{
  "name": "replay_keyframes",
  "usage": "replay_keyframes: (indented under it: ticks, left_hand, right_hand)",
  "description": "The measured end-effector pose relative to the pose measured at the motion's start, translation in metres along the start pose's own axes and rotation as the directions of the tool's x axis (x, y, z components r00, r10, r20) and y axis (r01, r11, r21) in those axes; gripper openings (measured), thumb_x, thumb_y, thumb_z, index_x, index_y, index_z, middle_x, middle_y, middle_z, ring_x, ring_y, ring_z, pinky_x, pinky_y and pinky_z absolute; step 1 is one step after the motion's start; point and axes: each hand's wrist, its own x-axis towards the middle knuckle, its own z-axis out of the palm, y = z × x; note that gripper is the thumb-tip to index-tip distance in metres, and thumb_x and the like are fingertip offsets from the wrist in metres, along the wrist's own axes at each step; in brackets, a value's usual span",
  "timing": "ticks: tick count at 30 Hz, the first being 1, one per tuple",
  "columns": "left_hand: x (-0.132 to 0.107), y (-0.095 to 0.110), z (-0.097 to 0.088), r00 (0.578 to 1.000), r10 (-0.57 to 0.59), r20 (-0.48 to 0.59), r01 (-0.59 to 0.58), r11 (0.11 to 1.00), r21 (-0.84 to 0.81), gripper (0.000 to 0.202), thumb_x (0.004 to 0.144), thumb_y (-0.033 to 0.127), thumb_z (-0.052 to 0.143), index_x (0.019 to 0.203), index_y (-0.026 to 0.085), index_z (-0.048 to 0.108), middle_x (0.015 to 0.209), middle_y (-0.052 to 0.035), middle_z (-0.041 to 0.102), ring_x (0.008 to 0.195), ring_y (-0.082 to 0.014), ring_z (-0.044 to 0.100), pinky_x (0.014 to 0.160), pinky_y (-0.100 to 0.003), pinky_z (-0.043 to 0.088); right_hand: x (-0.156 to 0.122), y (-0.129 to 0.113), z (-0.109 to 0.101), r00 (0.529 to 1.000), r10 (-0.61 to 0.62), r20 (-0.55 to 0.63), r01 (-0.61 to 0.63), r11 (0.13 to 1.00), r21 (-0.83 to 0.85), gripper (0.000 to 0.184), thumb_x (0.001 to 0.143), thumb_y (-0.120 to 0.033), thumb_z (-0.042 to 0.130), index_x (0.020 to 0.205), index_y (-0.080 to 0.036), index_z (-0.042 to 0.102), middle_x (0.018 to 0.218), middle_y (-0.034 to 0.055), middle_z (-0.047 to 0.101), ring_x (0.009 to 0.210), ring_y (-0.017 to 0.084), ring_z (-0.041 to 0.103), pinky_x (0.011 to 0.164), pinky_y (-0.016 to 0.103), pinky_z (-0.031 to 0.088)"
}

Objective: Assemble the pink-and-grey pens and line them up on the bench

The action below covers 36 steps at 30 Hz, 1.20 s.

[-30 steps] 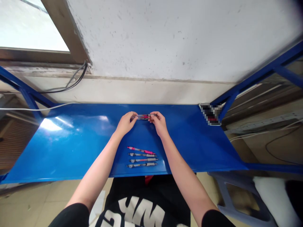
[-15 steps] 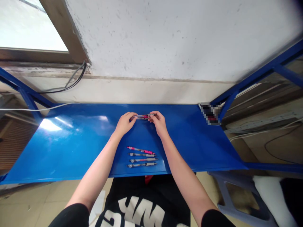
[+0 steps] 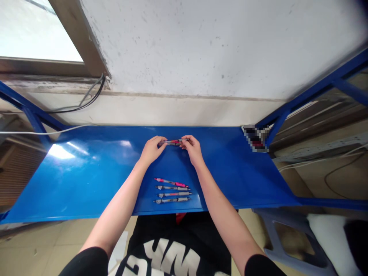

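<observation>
Near the back of the blue table (image 3: 103,180), a small bunch of pens (image 3: 173,142) lies crosswise between my two hands. My left hand (image 3: 153,148) pinches the bunch at its left end, thumb and fingers closed. At the other end, my right hand (image 3: 192,148) grips it the same way. Red and grey show on the held pens; how many there are I cannot tell. Closer to me, a pink pen (image 3: 171,182) lies slightly slanted. Below it are grey pens, among them an upper one (image 3: 172,188) and the nearest one (image 3: 172,200), roughly parallel.
A pixelated object (image 3: 255,138) sits at the table's back right corner. Blue frame bars (image 3: 276,111) rise at both sides, and a white wall (image 3: 195,57) stands behind. A white cable (image 3: 43,133) crosses the left back corner. A grey stool (image 3: 287,237) is at lower right.
Both hands stay in nearly the same place on the bunch. The pens between them have shifted slightly, with the red part looking a little different. The loose pens have not moved.
</observation>
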Motion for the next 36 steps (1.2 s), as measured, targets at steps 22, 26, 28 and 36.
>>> replay_keyframes:
  ticks: [22,26,28,36]
  left_hand:
    - [-0.0011,0.0048,0.0013,0.997,0.030,0.076,-0.027,0.999,-0.029,0.017,0.094,0.022,0.060,0.106,0.021,0.073,0.101,-0.0055,0.074,0.091,-0.0207,0.068,0.084,-0.034,0.053]
    - [-0.0010,0.0040,0.0011,0.997,0.028,0.076,-0.027,0.999,-0.020,0.017,0.094,0.022,0.061,0.105,0.021,0.073,0.099,-0.0055,0.074,0.089,-0.0204,0.068,0.083,-0.034,0.053]
    - [-0.0010,0.0040,0.0011,0.997,0.020,0.075,-0.019,1.000,-0.013,0.017,0.094,0.023,0.061,0.105,0.021,0.073,0.099,-0.0054,0.074,0.089,-0.0205,0.068,0.083,-0.034,0.053]
    - [-0.0007,0.0058,-0.0001,0.996,0.020,0.082,-0.018,0.999,-0.032,0.017,0.093,0.022,0.061,0.105,0.021,0.074,0.100,-0.0059,0.074,0.091,-0.0211,0.068,0.084,-0.034,0.054]
  right_hand:
    - [-0.0044,0.0063,0.0054,0.979,-0.073,0.192,0.079,0.997,-0.024,0.026,0.081,-0.043,0.077,0.098,-0.025,0.071,0.087,0.0014,0.075,0.076,0.019,0.075,0.071,0.032,0.057]
    - [-0.0037,0.0059,0.0050,0.981,-0.072,0.179,0.079,0.996,-0.036,0.026,0.079,-0.041,0.077,0.097,-0.024,0.069,0.088,0.0015,0.075,0.075,0.019,0.074,0.071,0.032,0.057]
    - [-0.0034,0.0059,0.0049,0.982,-0.071,0.175,0.080,0.996,-0.046,0.026,0.079,-0.041,0.077,0.097,-0.024,0.068,0.087,0.0014,0.074,0.075,0.019,0.074,0.071,0.033,0.057]
    - [-0.0028,0.0058,0.0043,0.984,-0.062,0.166,0.072,0.996,-0.055,0.026,0.078,-0.042,0.078,0.094,-0.024,0.069,0.085,0.0018,0.075,0.074,0.019,0.073,0.073,0.034,0.058]
